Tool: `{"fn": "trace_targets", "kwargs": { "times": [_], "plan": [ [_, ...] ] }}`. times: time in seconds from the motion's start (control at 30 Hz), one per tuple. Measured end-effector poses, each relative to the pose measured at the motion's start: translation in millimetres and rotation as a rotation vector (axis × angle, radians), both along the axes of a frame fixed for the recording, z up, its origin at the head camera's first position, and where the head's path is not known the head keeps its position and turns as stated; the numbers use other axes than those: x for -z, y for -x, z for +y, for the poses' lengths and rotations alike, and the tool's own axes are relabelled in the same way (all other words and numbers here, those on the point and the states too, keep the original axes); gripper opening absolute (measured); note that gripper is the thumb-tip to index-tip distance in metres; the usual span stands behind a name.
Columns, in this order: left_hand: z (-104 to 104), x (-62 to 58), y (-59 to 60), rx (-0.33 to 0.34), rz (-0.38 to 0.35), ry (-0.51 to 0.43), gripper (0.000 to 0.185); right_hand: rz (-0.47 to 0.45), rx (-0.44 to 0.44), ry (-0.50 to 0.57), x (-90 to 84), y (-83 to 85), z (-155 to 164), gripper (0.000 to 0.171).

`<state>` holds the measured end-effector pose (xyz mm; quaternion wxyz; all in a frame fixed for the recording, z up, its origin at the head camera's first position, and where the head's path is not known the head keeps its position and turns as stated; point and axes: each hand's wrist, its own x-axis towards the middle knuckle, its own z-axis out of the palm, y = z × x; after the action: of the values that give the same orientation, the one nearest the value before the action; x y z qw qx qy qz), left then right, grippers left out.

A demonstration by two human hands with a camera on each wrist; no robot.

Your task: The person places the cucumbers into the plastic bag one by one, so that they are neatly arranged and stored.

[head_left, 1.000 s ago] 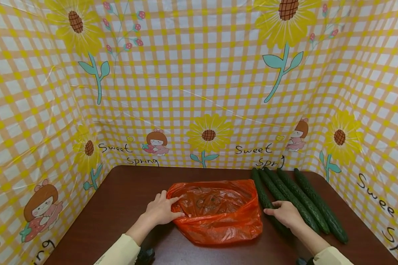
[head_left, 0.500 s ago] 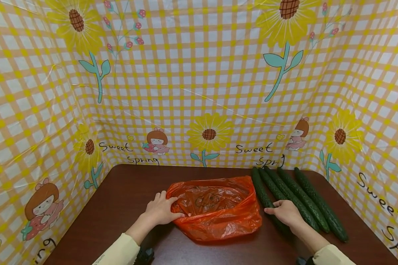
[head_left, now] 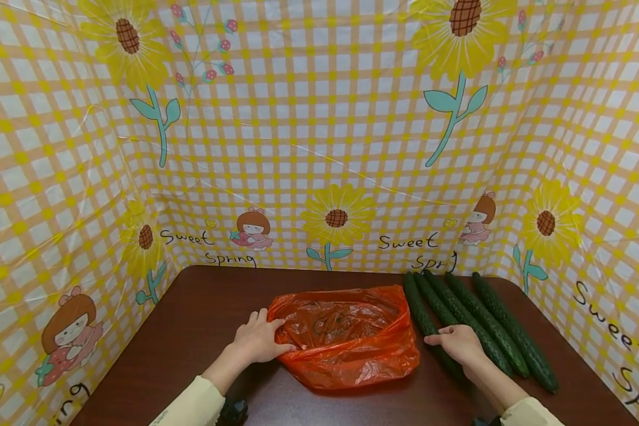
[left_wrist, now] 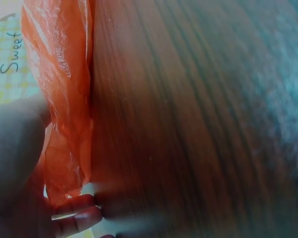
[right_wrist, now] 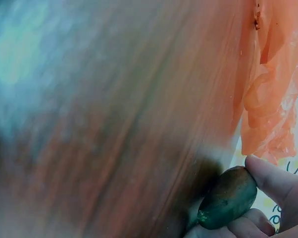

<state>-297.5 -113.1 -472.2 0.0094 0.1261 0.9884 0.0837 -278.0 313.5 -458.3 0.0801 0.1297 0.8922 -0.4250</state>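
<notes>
We saw the left hand (head_left: 257, 337) at the left end of an orange plastic bag (head_left: 359, 367), gripping its edge, with the thumb across the near rim and the fingers spread along the outer side. The bag lay in the middle of a dark brown table (head_left: 207, 307), its mouth gaping upward and its thin walls creased and shiny; we noticed a faint dark marking inside it, too vague to make out. The right hand (head_left: 460, 343) held a long green cucumber (head_left: 422, 310) between thumb and fingers, just beside the bag's right end. In the right wrist view we saw the cucumber's rounded near end between the thumb and the curled fingers, but we could not tell whether it was lifted off the table. The two hands were well apart, with the bag between them. To the right of the held cucumber we found the other cucumbers (head_left: 515, 331), lying side by side and slanting toward the far edge. Both arms wore pale yellow sleeves (head_left: 194, 402). Behind the table we saw a checked cloth (head_left: 298, 118) printed with sunflowers, small figures and the words "Sweet Spring".
</notes>
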Motion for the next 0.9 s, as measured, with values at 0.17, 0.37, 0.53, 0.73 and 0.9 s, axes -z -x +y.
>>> {"fn": "trace_targets", "kwargs": {
  "times": [0.17, 0.37, 0.53, 0.73, 0.9],
  "plan": [
    [-1, 0.9, 0.0, -0.006, 0.009, 0.01, 0.075, 0.008, 0.007, 0.033, -0.3, 2.2, 1, 0.041],
    [0, 1.1, -0.5, -0.011, 0.005, 0.009, 0.074, 0.017, 0.01, 0.06, -3.5, 2.5, 5, 0.038],
    [1, 2.5, 0.0, -0.014, 0.005, 0.015, 0.074, 0.048, 0.02, 0.067, -6.0, 0.9, 9, 0.04],
    [1, 1.2, -0.5, -0.016, 0.008, 0.014, 0.073, 0.039, 0.017, 0.078, -10.8, -0.7, 10, 0.039],
    [1, -0.1, -0.9, -0.019, -0.005, 0.005, 0.073, 0.025, 0.016, 0.082, -13.4, -0.3, 11, 0.04]
  ]
}}
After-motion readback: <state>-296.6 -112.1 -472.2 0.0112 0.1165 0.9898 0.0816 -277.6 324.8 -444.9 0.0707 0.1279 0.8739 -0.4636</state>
